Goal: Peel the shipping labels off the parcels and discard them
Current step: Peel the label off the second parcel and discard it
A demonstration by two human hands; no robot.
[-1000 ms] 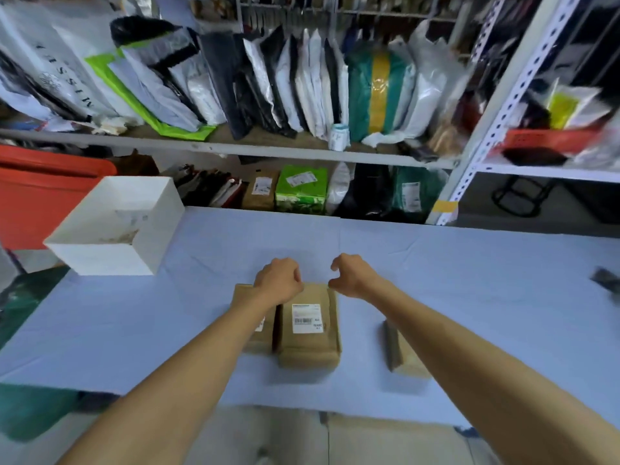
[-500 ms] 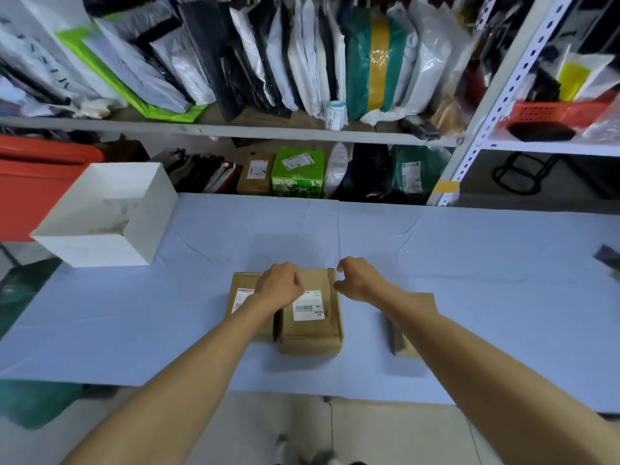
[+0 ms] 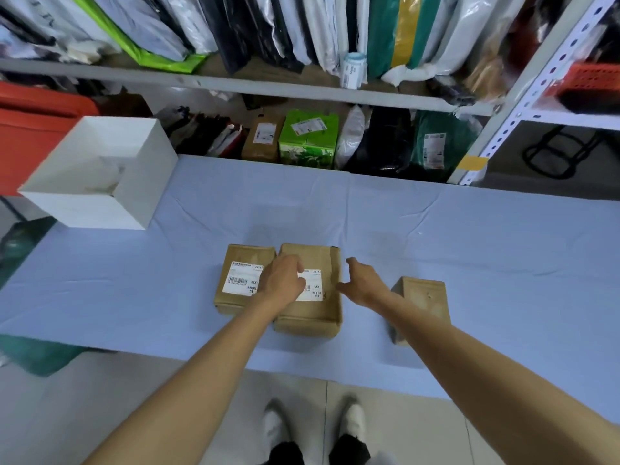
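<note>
Left hand (image 3: 281, 280) lay on middle parcel's label (image 3: 313, 290), fingers curled, pinch unclear; right hand (image 3: 364, 280) empty, loosely spread beside box; label prob. thin, tearable—lift at a corner.

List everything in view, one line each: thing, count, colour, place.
brown cardboard parcels: three, brown, on the table near its front edge
white shipping labels: two visible, white, on top of the left and middle parcels
white open box: one, white, table's far left corner
blue-covered table: one, pale blue, centre
grey metal shelving: grey, behind the table, packed with bagged parcels
green carton: one, green, lower shelf
left hand: on the middle parcel's label
right hand: at the middle parcel's right edge
</note>
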